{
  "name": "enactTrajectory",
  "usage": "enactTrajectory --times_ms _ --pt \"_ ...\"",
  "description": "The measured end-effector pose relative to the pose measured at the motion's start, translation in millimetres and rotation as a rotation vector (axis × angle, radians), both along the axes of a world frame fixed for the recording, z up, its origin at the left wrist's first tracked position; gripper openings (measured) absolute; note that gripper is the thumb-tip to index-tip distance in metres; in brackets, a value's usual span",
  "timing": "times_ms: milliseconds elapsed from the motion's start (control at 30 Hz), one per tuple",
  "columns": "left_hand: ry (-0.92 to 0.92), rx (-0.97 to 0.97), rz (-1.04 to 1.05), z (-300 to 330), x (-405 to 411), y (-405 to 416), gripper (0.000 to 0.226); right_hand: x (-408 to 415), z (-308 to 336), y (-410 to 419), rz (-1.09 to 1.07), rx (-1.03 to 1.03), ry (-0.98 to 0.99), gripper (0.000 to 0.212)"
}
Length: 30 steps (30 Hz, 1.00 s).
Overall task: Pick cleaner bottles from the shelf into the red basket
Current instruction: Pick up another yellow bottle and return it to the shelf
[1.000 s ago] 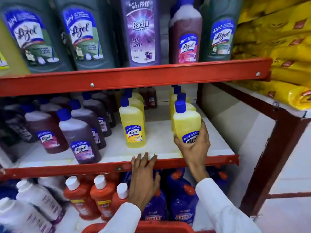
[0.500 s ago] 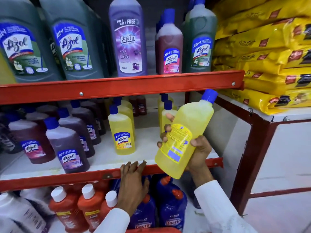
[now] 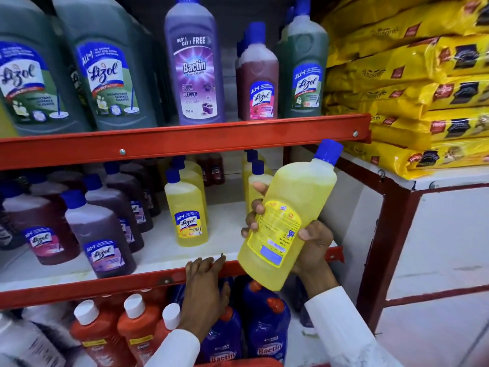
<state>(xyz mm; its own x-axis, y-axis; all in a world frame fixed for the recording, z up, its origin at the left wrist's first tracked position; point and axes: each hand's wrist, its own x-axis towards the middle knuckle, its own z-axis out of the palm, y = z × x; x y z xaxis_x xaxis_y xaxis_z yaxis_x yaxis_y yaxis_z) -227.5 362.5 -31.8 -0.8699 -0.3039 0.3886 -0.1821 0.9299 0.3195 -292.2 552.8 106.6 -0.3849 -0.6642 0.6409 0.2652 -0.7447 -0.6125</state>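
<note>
My right hand (image 3: 312,245) grips a yellow cleaner bottle (image 3: 288,215) with a blue cap, held tilted in front of the middle shelf, its back label facing me. My left hand (image 3: 203,290) rests flat with fingers apart on the red front rail of the middle shelf (image 3: 105,287), holding nothing. More yellow bottles (image 3: 186,207) stand on that shelf behind. A thin strip of the red basket (image 3: 238,363) shows at the bottom edge.
Brown-purple bottles (image 3: 100,234) fill the middle shelf's left. Large green, purple and brown bottles (image 3: 193,64) stand on the top shelf. Orange (image 3: 137,329) and blue bottles (image 3: 264,327) sit on the lowest shelf. Yellow packets (image 3: 412,96) are stacked at right on a white counter.
My right hand has lifted the yellow bottle off the middle shelf and tilted it toward me. My left hand has stayed on the shelf rail.
</note>
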Motion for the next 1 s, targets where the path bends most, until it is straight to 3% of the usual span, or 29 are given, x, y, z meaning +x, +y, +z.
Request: enactTrajectory --times_ms 33,167,300,533,1000 --pt "0.005 0.008 -0.002 0 1 0 0.064 -1 0 -3 -0.102 0.043 -0.023 0.065" --pt "0.014 0.013 -0.021 -1 0 0 0.065 -16 -8 -12 -0.962 0.322 -0.187 0.058" --pt "0.017 0.025 -0.039 -3 0 -4 0.069 -41 -31 -25 -1.355 0.584 -0.084 0.090" --pt "0.003 0.028 -0.050 -4 -1 -6 0.074 -63 -60 -50 -1.523 0.735 0.001 0.103" --pt "0.007 0.022 -0.040 2 0 -1 0.072 -72 -74 -54 -1.534 0.785 0.050 0.108"
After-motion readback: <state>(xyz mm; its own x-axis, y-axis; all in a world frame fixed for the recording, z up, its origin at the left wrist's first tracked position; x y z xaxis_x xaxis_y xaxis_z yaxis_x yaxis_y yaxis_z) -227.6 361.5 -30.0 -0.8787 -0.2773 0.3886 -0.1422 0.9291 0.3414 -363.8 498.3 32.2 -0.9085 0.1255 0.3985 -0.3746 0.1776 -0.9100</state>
